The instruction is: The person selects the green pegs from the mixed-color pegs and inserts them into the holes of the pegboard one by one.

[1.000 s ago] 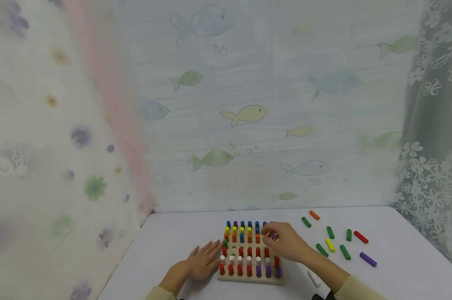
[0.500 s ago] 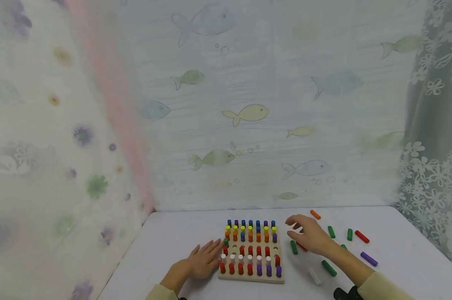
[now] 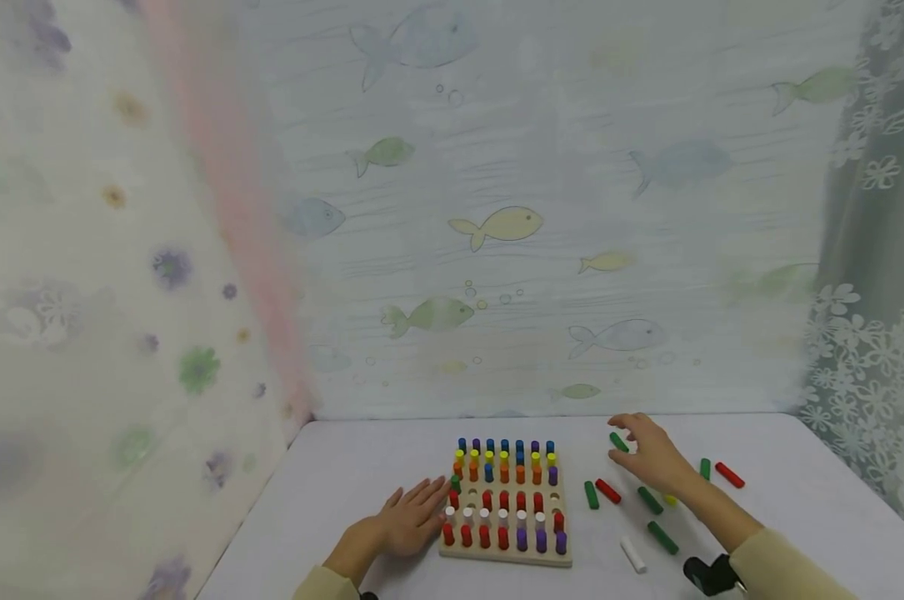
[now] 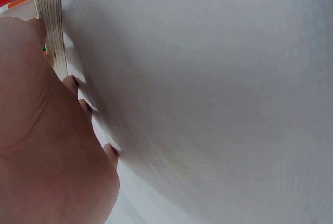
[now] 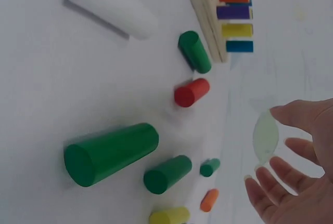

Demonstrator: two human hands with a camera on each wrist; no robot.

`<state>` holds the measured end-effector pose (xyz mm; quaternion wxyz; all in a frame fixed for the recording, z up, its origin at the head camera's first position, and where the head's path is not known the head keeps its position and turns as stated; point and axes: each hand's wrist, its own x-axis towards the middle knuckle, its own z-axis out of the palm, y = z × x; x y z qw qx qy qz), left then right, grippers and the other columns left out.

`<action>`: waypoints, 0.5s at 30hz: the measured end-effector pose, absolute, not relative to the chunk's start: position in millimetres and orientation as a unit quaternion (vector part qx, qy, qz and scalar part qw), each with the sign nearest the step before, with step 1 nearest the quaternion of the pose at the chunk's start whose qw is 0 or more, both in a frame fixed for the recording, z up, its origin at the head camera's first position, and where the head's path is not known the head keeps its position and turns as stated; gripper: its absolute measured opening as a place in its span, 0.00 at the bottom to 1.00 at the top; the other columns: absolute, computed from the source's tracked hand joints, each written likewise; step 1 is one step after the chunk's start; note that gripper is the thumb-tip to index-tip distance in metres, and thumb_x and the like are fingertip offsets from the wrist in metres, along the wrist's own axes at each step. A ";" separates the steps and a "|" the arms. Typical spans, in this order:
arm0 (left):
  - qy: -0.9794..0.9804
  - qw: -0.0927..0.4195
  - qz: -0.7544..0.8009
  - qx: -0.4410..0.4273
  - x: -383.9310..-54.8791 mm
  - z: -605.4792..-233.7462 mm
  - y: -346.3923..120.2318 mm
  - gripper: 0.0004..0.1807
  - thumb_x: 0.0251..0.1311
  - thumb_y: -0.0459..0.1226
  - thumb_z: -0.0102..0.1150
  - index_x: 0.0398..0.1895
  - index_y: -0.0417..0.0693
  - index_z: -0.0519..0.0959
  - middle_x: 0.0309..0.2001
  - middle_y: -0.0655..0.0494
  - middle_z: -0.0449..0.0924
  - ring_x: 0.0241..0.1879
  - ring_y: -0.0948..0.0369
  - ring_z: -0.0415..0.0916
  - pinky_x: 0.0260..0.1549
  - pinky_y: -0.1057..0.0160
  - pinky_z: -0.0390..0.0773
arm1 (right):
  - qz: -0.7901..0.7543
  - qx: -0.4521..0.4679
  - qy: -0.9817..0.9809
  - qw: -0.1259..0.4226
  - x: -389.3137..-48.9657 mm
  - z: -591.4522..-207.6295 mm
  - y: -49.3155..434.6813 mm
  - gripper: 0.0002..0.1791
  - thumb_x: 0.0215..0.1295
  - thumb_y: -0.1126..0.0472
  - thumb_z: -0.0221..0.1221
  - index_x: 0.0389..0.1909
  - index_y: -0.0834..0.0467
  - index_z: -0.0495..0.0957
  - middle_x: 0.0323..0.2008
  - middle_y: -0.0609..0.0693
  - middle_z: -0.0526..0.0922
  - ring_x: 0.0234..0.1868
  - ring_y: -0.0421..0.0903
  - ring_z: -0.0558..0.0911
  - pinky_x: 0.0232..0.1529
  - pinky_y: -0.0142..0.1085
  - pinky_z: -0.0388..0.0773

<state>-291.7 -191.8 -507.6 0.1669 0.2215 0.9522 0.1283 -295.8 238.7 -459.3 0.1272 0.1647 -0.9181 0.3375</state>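
Note:
A wooden pegboard (image 3: 513, 487) with rows of coloured pegs stands on the white table. My left hand (image 3: 410, 518) lies flat beside it, fingertips at its left edge; the left wrist view has this hand (image 4: 47, 130) against the board's side. To the right of the board, my right hand (image 3: 652, 454) hovers with thumb and fingers apart near a green peg (image 3: 619, 442). In the right wrist view nothing is between the fingers of the right hand (image 5: 299, 167), and the small far green peg (image 5: 209, 167) lies on the table below.
Loose pegs lie right of the board: a green peg (image 3: 591, 495), a red peg (image 3: 608, 491), a white peg (image 3: 633, 554), a further green peg (image 3: 662, 537) and others partly behind the right arm. An orange peg (image 5: 209, 200) shows in the right wrist view. A patterned curtain (image 3: 496, 333) hangs behind.
My right hand has moved from over the board's right side to the loose pegs farther right, uncovering a purple peg in the board and the green and red pegs beside it. The left hand stays put.

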 end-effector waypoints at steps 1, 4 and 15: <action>0.952 0.166 0.130 0.221 -291.8 -507.3 -191.7 0.37 0.77 0.64 0.32 0.83 0.63 0.51 0.82 0.60 0.49 0.81 0.50 0.44 0.74 0.31 0.42 | 0.336 0.162 -0.919 0.127 -297.9 -460.9 240.4 0.25 0.63 0.67 0.68 0.59 0.71 0.74 0.54 0.70 0.77 0.49 0.64 0.79 0.44 0.53 0.82; 0.951 0.167 0.133 0.224 -291.5 -506.2 -191.8 0.37 0.77 0.64 0.31 0.83 0.64 0.50 0.83 0.59 0.48 0.81 0.49 0.43 0.73 0.31 0.41 | 0.331 0.154 -0.923 0.123 -303.5 -463.7 244.5 0.27 0.62 0.66 0.68 0.59 0.74 0.72 0.54 0.73 0.76 0.48 0.65 0.80 0.44 0.55 0.82; 0.950 0.166 0.136 0.225 -293.3 -509.3 -193.1 0.38 0.76 0.65 0.30 0.84 0.64 0.49 0.83 0.60 0.48 0.82 0.50 0.42 0.74 0.31 0.41 | 0.332 0.103 -0.934 0.075 -318.4 -472.4 247.3 0.30 0.64 0.67 0.66 0.61 0.77 0.68 0.54 0.76 0.74 0.50 0.68 0.79 0.49 0.57 0.82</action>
